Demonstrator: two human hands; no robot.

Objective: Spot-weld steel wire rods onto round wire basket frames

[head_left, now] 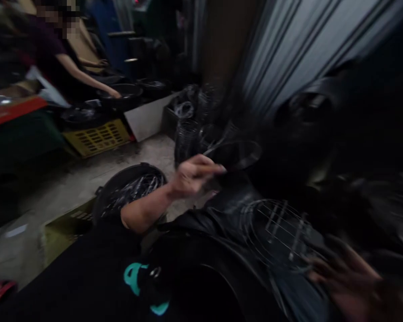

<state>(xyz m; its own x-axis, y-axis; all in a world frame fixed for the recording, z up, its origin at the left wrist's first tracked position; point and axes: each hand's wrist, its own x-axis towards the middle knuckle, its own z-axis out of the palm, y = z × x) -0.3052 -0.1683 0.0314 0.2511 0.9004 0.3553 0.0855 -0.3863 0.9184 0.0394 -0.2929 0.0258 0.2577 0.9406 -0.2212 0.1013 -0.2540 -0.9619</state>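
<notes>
My left hand is raised in the middle of the view, its fingers pinched on the rim of a round wire grille, the top of a dark stack. My right hand is at the lower right, blurred by motion, fingers spread against the edge of another wire grille that lies on black sheeting over my lap. A black tub with more wire grilles stands just left of my left forearm.
A person in a dark top at the upper left reaches a hand into a black basin. A yellow crate sits on the concrete floor. Stacks of wire grilles stand by a corrugated metal wall.
</notes>
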